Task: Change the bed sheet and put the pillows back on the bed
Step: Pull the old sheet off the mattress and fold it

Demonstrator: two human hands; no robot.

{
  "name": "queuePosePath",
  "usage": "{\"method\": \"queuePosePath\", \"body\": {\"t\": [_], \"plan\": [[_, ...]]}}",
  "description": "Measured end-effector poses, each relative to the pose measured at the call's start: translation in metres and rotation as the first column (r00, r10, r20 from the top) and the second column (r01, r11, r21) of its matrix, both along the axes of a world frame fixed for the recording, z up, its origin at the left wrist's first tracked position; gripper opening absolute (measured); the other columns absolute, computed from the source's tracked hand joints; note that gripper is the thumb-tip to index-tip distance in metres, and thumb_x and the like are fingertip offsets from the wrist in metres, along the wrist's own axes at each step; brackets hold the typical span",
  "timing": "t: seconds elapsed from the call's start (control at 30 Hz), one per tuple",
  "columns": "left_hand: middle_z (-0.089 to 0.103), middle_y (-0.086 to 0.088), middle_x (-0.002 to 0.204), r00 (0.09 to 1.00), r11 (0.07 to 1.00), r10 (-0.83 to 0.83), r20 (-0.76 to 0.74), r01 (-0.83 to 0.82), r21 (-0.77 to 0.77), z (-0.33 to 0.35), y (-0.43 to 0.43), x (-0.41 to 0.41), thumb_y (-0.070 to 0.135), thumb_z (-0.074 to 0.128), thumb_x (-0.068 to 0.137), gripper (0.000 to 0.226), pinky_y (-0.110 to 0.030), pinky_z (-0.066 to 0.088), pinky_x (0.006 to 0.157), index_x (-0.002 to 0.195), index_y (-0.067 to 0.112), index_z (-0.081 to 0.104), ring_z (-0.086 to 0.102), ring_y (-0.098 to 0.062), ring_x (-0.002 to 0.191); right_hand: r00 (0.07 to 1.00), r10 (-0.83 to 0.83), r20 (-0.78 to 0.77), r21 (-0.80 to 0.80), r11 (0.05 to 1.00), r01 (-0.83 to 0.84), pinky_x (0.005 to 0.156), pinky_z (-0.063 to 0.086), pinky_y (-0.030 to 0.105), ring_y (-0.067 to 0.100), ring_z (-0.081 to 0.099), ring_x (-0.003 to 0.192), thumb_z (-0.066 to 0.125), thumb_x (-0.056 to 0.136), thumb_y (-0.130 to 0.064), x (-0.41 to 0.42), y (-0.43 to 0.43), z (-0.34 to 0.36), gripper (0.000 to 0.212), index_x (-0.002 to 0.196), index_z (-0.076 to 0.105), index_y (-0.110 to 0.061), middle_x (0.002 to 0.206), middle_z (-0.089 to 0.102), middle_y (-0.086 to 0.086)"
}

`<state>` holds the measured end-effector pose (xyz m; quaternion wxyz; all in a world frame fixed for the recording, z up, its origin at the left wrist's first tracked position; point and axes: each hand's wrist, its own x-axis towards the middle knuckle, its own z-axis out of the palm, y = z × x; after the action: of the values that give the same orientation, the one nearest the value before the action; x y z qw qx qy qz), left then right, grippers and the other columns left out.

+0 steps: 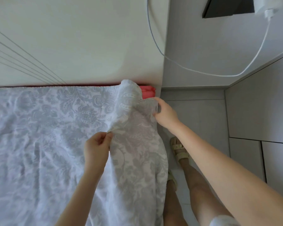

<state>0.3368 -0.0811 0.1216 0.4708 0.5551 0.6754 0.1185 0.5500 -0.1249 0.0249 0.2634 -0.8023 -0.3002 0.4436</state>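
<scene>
By wall (72,38): we pinch sheet (39,128) w/ L hand (96,147), grip its edge w/ R hand (166,114); bare mattress corner (147,92) just beyond R hand.

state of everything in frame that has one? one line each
sheet: spread on the bed, wrinkled, the corner by the wall lifted, not tucked.
mattress corner: red, uncovered.
left hand: pinches a fold of the sheet.
right hand: grips the sheet's edge near the corner.
cable: white, hangs in a slack loop against the wall.
sandal: worn, flat on the floor.
</scene>
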Motion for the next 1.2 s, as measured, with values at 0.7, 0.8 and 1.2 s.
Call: {"method": "queuePosePath", "body": {"t": [0.7, 0.8, 1.2], "plan": [[0.054, -0.014, 0.062, 0.999, 0.998, 0.022, 0.042, -0.024, 0.052, 0.024, 0.000, 0.006, 0.017, 0.062, 0.090, 0.024, -0.022, 0.042, 0.054, 0.069, 0.005, 0.065, 0.047, -0.018, 0.056, 0.873, 0.102, 0.477, 0.158, 0.967, -0.200, 0.049, 0.023, 0.031, 0.017, 0.029, 0.047, 0.067, 0.085, -0.033, 0.056, -0.051, 0.088, 0.051, 0.055, 0.028, -0.019, 0.048, 0.029, -0.004], [0.056, -0.021, 0.061, 0.998, 0.994, -0.024, 0.064, 0.017, 0.108, 0.047, -0.007, 0.017, 0.017, 0.064, 0.087, 0.023, -0.026, 0.039, 0.054, 0.067, 0.005, 0.066, 0.047, -0.017, 0.055, 0.862, 0.007, 0.506, 0.246, 0.957, -0.153, 0.047, 0.021, 0.029, 0.015, 0.022, 0.045, 0.070, 0.084, -0.026, 0.060, -0.081, 0.156, 0.050, 0.054, 0.032, -0.014, 0.046, 0.026, -0.003], [0.057, -0.001, 0.113, 0.991, 0.961, -0.132, -0.010, 0.125, -0.248, 0.067, -0.009, -0.021, 0.028, 0.053, 0.094, 0.042, -0.029, 0.048, 0.077, 0.135, 0.019, 0.049, 0.053, -0.018, 0.094, 0.641, 0.529, 0.556, 0.034, 0.756, -0.654, 0.047, 0.019, 0.029, 0.014, 0.022, 0.046, 0.066, 0.085, -0.034, -0.049, -0.035, 0.241, 0.056, 0.055, 0.022, -0.016, 0.048, 0.025, -0.003]]}}
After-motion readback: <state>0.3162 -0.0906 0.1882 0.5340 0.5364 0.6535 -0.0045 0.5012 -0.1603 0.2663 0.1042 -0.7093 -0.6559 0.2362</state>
